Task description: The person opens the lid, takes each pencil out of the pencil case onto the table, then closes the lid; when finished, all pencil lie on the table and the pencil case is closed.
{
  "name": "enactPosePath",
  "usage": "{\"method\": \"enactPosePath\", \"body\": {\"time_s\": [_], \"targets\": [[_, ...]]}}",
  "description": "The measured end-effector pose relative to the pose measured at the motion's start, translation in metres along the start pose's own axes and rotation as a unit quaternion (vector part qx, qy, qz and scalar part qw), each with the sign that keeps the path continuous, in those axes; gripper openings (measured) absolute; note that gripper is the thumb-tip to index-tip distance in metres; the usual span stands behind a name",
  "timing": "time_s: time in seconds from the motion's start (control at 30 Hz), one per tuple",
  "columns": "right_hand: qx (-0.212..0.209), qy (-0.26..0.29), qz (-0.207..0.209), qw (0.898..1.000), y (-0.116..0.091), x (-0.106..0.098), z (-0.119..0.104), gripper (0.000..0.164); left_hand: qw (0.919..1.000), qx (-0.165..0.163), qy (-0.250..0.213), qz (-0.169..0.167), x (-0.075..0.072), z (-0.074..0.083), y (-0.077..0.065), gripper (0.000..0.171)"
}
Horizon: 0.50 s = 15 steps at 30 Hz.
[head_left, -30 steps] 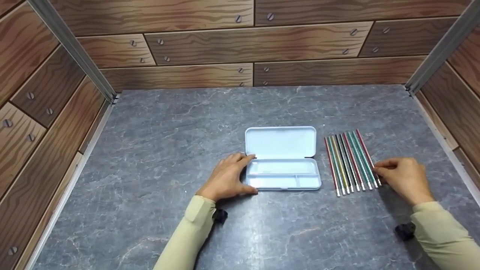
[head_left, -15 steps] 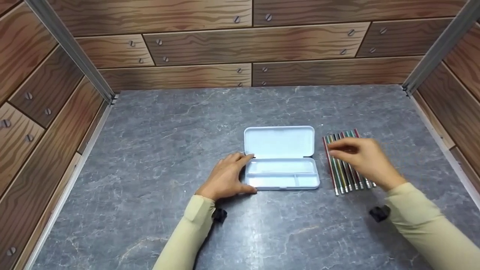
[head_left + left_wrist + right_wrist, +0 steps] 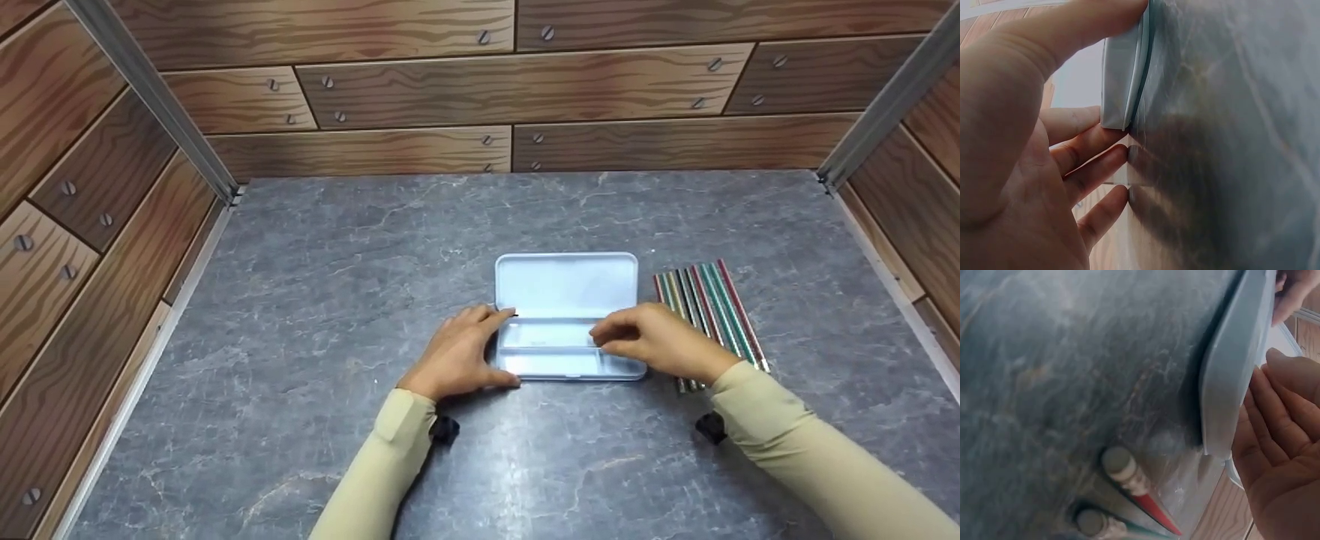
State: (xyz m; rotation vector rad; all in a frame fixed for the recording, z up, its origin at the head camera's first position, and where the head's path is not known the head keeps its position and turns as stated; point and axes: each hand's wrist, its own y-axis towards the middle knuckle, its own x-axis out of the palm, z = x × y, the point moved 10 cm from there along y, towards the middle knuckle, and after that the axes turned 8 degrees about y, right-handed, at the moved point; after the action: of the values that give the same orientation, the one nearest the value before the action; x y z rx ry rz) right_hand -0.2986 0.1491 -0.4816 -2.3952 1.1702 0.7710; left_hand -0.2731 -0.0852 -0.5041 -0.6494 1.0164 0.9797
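Note:
A pale blue pencil case (image 3: pixel 566 283) lies on the table with its lid folded back, its divided tray bare inside. My left hand (image 3: pixel 459 354) grips the case's left end, thumb at the front edge and index finger by the hinge. In the left wrist view, the other fingertips (image 3: pixel 1120 194) reach down to the tabletop. Over the right part of the tray is my right hand (image 3: pixel 664 341), fingers loosely bent toward the thumb, nothing visible between them. Several pencils (image 3: pixel 721 300) lie side by side right of the case, partly hidden by that hand.
The grey marbled tabletop (image 3: pixel 337 262) is bounded by wood-patterned panels (image 3: pixel 405 94) at the back and both sides. Metal posts (image 3: pixel 161 105) stand at the back corners. Near the case in the right wrist view, a red pencil's eraser end (image 3: pixel 1119 464) shows.
My right hand has moved left from the right edge of the pencil row, across the pencils, to over the case. My left hand has stayed on the case.

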Motion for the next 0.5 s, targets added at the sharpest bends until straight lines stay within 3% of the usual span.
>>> {"method": "enactPosePath", "body": {"time_s": [0.5], "targets": [[0.001,-0.028,-0.036,0.999,0.011,0.008,-0.004,0.016,1.0,0.001,0.006,0.004,0.0,0.002,0.0,0.105]]}}
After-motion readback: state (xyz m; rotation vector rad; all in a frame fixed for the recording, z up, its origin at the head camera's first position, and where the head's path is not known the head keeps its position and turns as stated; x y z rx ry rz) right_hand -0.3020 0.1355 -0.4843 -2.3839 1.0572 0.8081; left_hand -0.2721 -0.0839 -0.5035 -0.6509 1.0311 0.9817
